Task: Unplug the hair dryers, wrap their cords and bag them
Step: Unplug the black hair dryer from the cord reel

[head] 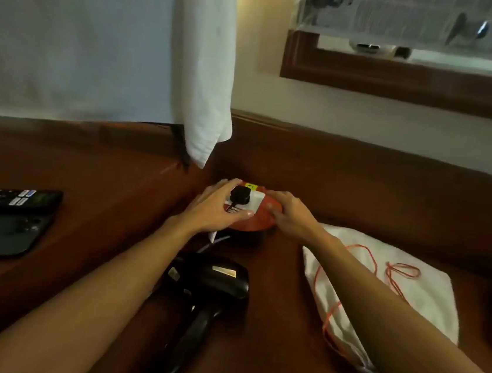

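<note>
Your left hand (216, 209), fingers apart, apparently steadies the round orange extension reel (260, 221) beside the black plug (240, 195), while your right hand (289, 214) rests relaxed on its right rim.

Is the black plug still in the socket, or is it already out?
In. The black plug sits flush on the white socket block of the orange reel, between both hands.

Wooden desk (346, 182), cream wall (368, 120), framed mirror (404, 78)
</note>
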`<state>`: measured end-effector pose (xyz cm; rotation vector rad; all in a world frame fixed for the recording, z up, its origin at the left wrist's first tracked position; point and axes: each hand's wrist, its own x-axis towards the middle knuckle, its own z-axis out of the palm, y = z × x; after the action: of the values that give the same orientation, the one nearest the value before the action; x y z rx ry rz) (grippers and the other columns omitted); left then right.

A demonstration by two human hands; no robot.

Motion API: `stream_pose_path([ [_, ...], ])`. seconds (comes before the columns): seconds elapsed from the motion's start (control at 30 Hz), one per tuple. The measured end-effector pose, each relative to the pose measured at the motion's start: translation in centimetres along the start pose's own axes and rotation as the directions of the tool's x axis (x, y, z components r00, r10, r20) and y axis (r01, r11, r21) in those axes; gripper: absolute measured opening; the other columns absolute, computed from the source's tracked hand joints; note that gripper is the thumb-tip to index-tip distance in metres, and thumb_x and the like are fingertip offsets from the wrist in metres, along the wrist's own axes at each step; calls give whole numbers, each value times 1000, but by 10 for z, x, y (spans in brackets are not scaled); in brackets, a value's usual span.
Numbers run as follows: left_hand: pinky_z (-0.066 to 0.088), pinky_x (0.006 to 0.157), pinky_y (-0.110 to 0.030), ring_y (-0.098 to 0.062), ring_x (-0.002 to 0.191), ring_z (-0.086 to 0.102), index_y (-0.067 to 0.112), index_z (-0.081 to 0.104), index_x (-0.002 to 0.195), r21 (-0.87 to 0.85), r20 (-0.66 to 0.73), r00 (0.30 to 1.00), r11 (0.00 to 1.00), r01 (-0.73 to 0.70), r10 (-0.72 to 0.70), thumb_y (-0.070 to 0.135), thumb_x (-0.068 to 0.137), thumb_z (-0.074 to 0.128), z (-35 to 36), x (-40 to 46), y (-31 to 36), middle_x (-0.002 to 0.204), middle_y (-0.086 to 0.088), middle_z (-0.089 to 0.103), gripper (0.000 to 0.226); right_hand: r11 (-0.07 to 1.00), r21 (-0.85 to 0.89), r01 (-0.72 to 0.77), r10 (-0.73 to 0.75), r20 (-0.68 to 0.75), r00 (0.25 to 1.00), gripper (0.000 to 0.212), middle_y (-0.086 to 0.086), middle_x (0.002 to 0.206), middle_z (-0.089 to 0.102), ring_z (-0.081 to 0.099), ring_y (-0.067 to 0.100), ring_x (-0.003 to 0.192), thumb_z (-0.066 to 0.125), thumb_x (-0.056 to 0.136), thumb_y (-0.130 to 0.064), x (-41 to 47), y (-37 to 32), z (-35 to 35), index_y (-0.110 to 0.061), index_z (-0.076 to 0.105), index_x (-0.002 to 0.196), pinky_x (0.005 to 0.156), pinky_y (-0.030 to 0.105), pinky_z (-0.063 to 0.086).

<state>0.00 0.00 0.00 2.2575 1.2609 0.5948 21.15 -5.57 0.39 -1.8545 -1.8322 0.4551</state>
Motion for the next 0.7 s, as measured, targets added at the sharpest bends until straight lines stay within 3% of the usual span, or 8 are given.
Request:
stream_pose_path([
  [0.17,13,127,-56,-21,159,-7,45,7,161,105,101,994,994,19,-30,67,88,63,21,2,-14,173,7,3,95,998,-57,4,-1,61,998,47,6,160,32,27,34,146,41,105,-43,24,13,20,-31,41,150,113,63,31],
  [0.3,11,127,-55,-20,159,-9,47,5,161,70,76,997,997,11,-17,69,85,65,27,5,-22,172,9,0,99,994,-101,29,-31,-13,999,50,0,163,25,20,28,147,35,105,-49,19,23,37,-35,35,153,114,60,30],
  [0.7,12,126,-56,-16,158,-9,49,6,160,68,58,998,997,31,-35,72,84,64,28,0,-16,172,13,0,99,982,-188,22,-31,-46,998,50,-2,157,29,26,25,140,30,105,-49,19,19,36,-38,31,153,111,55,30],
])
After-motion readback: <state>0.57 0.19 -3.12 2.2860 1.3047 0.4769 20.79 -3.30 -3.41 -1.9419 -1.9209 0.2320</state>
